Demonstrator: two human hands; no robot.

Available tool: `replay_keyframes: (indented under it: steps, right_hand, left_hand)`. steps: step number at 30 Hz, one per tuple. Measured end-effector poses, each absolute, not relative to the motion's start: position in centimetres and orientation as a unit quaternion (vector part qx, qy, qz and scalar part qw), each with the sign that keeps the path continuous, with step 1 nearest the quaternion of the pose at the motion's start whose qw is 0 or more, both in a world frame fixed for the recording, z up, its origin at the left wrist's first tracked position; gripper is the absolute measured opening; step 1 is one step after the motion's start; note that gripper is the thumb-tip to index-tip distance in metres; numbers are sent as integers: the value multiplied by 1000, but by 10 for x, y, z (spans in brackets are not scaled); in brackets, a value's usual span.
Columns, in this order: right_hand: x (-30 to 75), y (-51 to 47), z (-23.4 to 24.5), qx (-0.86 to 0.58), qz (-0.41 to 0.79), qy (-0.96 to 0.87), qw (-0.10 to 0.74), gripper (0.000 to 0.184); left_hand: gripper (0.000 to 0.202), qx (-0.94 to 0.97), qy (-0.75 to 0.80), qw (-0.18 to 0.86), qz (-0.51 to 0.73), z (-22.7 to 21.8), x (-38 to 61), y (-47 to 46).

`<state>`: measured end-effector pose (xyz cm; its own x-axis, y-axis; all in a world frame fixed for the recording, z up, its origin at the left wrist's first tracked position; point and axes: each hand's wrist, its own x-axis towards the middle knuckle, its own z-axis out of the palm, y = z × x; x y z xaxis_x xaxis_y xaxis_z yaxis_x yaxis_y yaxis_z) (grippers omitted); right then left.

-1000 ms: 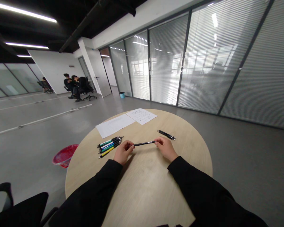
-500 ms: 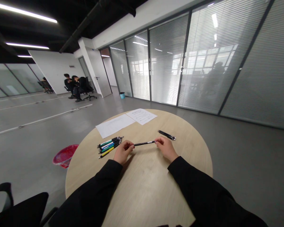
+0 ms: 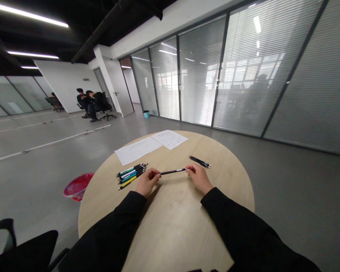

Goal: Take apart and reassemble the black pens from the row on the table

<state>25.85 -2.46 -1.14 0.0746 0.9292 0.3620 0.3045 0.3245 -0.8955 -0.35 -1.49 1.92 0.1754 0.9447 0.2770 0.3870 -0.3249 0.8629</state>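
Note:
A slim black pen [image 3: 172, 172] with a small white patch is stretched between my two hands, over the round wooden table [image 3: 172, 226]. Its left end is pinched in the fingers of my left hand [image 3: 149, 181]. The fingertips of my right hand [image 3: 199, 177] are closed on the other end. Several pens [image 3: 132, 175] with white, green, blue and yellow barrels lie in a group just left of my left hand. Beyond my right hand lie a few black pens [image 3: 200, 161] side by side.
Two printed paper sheets [image 3: 140, 150] lie at the table's far side. A red basin [image 3: 78, 185] is on the floor to the left, near a black chair [image 3: 22, 249]. Seated people [image 3: 92, 102] and a blue bin [image 3: 146, 113] are farther off.
Both hands stay in the same place with the pen between them. The pen seems to have turned slightly about its length, as its white patch looks narrower.

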Motion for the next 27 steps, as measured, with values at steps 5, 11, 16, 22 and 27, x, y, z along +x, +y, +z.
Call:
replay_keyframes:
  steps: [5, 11, 16, 22, 27]
  right_hand:
    - [259, -25, -11, -501, 288, -619, 532, 17]
    - [259, -25, -13, -502, 290, -617, 532, 18]
    - [259, -26, -11, -501, 292, -621, 528, 18]
    - [258, -25, -13, -501, 291, -624, 524, 19]
    - [258, -23, -16, -503, 284, -625, 525, 19]
  left_hand:
    - [22, 695, 477, 327, 427, 20, -3, -14]
    - [25, 690, 480, 330, 430, 21, -3, -15]
    - [26, 688, 477, 335, 433, 22, -3, -16]
    - [26, 689, 479, 332, 430, 21, -3, -15]
    - [26, 691, 486, 327, 424, 23, -3, -16]
